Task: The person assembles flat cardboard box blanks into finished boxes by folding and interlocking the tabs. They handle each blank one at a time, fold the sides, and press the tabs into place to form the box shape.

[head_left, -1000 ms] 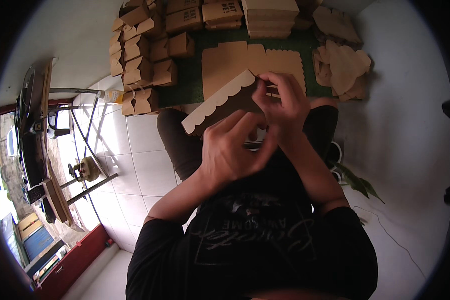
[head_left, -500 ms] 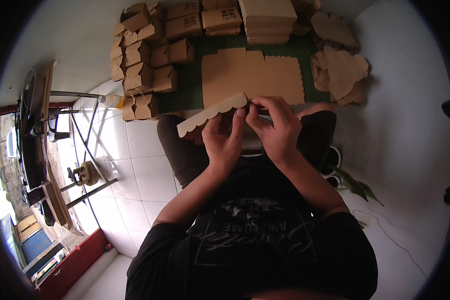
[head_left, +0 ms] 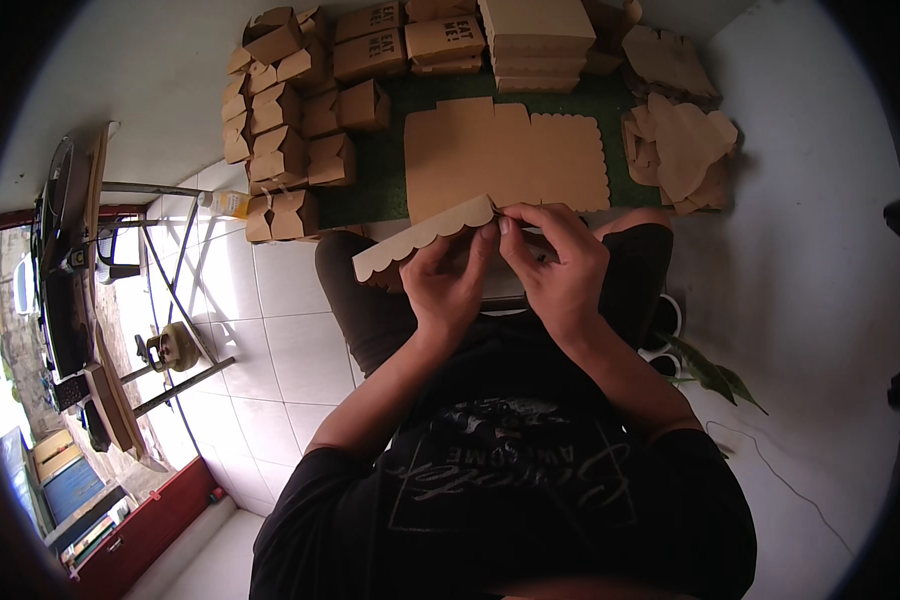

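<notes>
A brown cardboard box blank [head_left: 505,150] with scalloped edges lies in front of me on a green surface. Its near flap [head_left: 425,238], paler and scalloped, stands folded up and slants from lower left to upper right. My left hand [head_left: 445,285] pinches that flap near its right end, fingers behind it and thumb along the edge. My right hand [head_left: 560,260] is closed at the flap's right corner, thumb and forefinger pressed together there. The two hands almost touch. What lies between the right fingertips is too small to make out, but they meet the cardboard.
Small folded boxes [head_left: 275,150] are piled at the left of the green mat [head_left: 370,155]. Flat printed boxes [head_left: 370,55] and a tall stack of cartons [head_left: 538,40] stand at the back. Loose cardboard pieces [head_left: 682,150] lie at the right. A bottle [head_left: 228,204] stands at the left.
Both hands and the raised flap have dropped slightly toward me. The right hand has shifted a little to the right. The grip looks the same.
</notes>
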Tool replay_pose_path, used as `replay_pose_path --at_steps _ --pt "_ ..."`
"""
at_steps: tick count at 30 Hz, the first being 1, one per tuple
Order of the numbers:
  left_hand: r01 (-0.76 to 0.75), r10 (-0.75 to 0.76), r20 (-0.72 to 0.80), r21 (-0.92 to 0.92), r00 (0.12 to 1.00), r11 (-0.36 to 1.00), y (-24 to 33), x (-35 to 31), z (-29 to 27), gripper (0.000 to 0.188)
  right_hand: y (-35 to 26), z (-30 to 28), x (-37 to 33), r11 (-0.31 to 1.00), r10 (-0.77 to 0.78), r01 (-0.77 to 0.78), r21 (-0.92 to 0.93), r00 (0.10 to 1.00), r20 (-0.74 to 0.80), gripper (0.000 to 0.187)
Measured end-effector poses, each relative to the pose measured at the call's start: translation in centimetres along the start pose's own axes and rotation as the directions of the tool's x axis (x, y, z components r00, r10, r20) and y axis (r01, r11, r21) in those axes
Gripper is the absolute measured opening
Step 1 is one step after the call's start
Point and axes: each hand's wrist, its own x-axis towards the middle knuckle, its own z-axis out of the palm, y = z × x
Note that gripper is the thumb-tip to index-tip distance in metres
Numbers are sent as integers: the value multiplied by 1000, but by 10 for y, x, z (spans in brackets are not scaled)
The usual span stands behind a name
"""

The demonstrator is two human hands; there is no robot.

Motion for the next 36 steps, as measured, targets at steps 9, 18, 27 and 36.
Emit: replay_pose_path --at_steps 9,18,27,36 --pt "70 -68 28 -50 997 996 -8 -3 10 20 0 1 -1 996 -61 58 -69 997 -38 16" --pt "-52 51 22 32 998 998 -18 -1 11 16 1 4 0 996 -64 63 -61 998 -10 22" --pt "-124 120 41 110 992 986 -20 -4 14 20 0 2 0 972 -173 163 -171 984 -45 18" --pt "63 -88 -46 -400 995 914 -24 -7 29 25 1 8 6 964 -235 218 -152 966 -109 20"
